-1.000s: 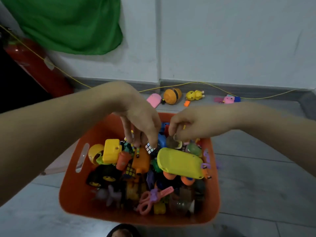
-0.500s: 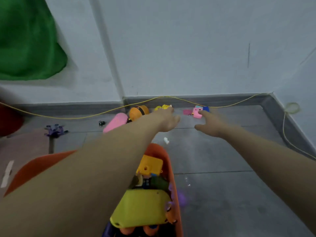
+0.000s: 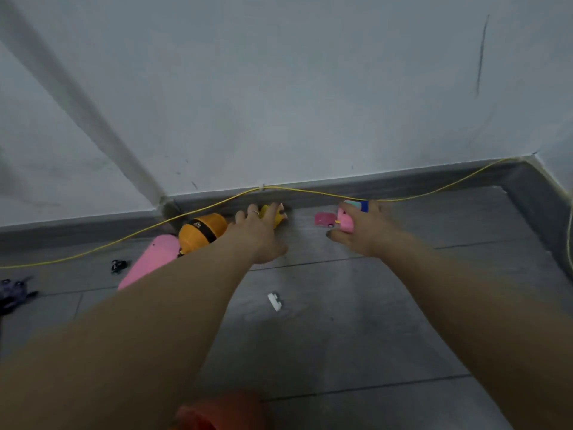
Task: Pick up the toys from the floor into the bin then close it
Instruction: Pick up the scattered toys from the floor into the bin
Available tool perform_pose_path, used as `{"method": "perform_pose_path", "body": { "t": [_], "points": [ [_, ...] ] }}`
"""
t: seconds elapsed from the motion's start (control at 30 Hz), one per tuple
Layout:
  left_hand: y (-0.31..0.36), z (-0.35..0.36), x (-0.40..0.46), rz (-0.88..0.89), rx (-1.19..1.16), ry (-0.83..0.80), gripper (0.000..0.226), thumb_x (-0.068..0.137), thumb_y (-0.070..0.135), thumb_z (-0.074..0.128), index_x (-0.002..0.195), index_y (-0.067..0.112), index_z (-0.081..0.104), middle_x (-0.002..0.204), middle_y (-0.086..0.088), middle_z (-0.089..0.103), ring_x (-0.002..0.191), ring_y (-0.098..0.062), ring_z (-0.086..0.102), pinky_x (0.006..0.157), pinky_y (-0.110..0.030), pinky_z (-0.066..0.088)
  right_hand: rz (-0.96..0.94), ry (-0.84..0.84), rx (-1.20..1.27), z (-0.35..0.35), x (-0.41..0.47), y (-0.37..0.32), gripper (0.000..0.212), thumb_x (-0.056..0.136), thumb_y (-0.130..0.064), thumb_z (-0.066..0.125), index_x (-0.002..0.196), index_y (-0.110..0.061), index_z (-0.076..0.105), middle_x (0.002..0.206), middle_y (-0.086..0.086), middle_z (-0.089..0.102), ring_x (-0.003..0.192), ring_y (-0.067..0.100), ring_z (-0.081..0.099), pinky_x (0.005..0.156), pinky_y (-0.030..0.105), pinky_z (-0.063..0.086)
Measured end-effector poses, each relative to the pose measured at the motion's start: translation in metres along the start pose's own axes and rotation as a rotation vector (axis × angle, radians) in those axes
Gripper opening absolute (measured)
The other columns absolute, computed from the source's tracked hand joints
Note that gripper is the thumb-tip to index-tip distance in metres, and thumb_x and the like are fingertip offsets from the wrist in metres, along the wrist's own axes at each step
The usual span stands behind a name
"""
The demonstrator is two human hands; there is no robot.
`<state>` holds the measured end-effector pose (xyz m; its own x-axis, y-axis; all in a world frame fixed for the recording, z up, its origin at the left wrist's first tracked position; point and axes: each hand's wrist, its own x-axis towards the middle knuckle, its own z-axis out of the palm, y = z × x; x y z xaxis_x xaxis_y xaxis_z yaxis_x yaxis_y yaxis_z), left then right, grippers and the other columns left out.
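Observation:
Against the skirting lies a yellow duck-like toy (image 3: 274, 215); my left hand (image 3: 259, 235) reaches onto it with fingers stretched over its top. My right hand (image 3: 361, 231) grips a pink toy (image 3: 345, 221) between thumb and fingers, with a teal and blue piece (image 3: 357, 205) just behind the fingers. A flat pink piece (image 3: 323, 219) lies between the two hands. Only a blurred bit of the orange bin's rim (image 3: 217, 411) shows at the bottom edge, near my body.
An orange round toy (image 3: 201, 231) and a pink cone (image 3: 148, 262) lie left of my left arm. Further left are a small black toy (image 3: 117, 265) and a purple toy (image 3: 12, 293). A white scrap (image 3: 274, 301) lies mid-floor. A yellow cable (image 3: 313, 191) runs along the wall.
Both hands left the bin and stretched forward to the wall. The left hand has landed on the yellow toy, the right has closed round the pink toy. The view tilted away from the bin.

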<state>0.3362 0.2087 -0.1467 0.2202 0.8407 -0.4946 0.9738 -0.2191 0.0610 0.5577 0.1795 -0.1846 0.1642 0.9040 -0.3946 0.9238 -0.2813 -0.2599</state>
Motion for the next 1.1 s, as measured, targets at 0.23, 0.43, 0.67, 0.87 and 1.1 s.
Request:
{"method": "perform_pose_path", "body": {
  "t": [0.23,0.43,0.67,0.87,1.1],
  "points": [
    [-0.006,0.008,0.014,0.026,-0.063,0.000,0.061,0.086,0.039,0.066,0.131,0.023,0.028,0.134,-0.019,0.034,0.105,-0.041,0.055,0.082,-0.043,0.047,-0.045,0.253,-0.054,0.022,0.017,-0.008,0.051,0.079,-0.059,0.062,0.112,-0.023,0.048,0.128,0.017,0.032,0.116,0.042,0.035,0.092,0.047,0.044],
    [-0.014,0.019,0.006,0.042,-0.177,-0.043,0.050,0.086,0.028,0.065,0.115,0.018,0.026,0.090,0.000,0.050,0.073,-0.016,0.056,0.054,-0.028,0.043,-0.097,0.407,-0.019,0.033,0.020,-0.008,0.042,0.086,-0.028,0.063,0.116,-0.002,0.048,0.124,0.023,0.042,0.112,0.042,0.043,0.086,0.044,0.042],
    [-0.037,0.011,-0.004,-0.079,-0.345,-0.029,0.055,0.085,0.031,0.065,0.132,0.011,0.043,0.104,-0.001,0.051,0.091,-0.018,0.051,0.069,-0.028,0.042,-0.017,0.362,0.084,0.033,0.023,0.000,0.048,0.087,-0.030,0.062,0.125,-0.005,0.047,0.125,0.027,0.040,0.111,0.044,0.046,0.092,0.042,0.042],
    [-0.050,0.013,-0.019,-0.067,-0.105,-0.129,0.056,0.078,0.037,0.073,0.124,0.012,0.054,0.104,0.000,0.057,0.089,-0.018,0.055,0.068,-0.029,0.047,-0.087,0.345,0.073,0.035,0.022,-0.008,0.039,0.085,-0.026,0.062,0.117,-0.007,0.050,0.118,0.025,0.049,0.106,0.045,0.052,0.083,0.045,0.048],
    [-0.047,0.024,-0.032,-0.047,-0.043,-0.230,0.062,0.080,0.031,0.077,0.135,0.020,0.049,0.134,0.008,0.053,0.117,-0.012,0.052,0.083,-0.021,0.039,-0.147,0.480,0.125,0.031,0.014,-0.022,0.031,0.085,-0.022,0.057,0.110,-0.005,0.049,0.107,0.022,0.052,0.090,0.044,0.057,0.071,0.046,0.048]
  ]
}}
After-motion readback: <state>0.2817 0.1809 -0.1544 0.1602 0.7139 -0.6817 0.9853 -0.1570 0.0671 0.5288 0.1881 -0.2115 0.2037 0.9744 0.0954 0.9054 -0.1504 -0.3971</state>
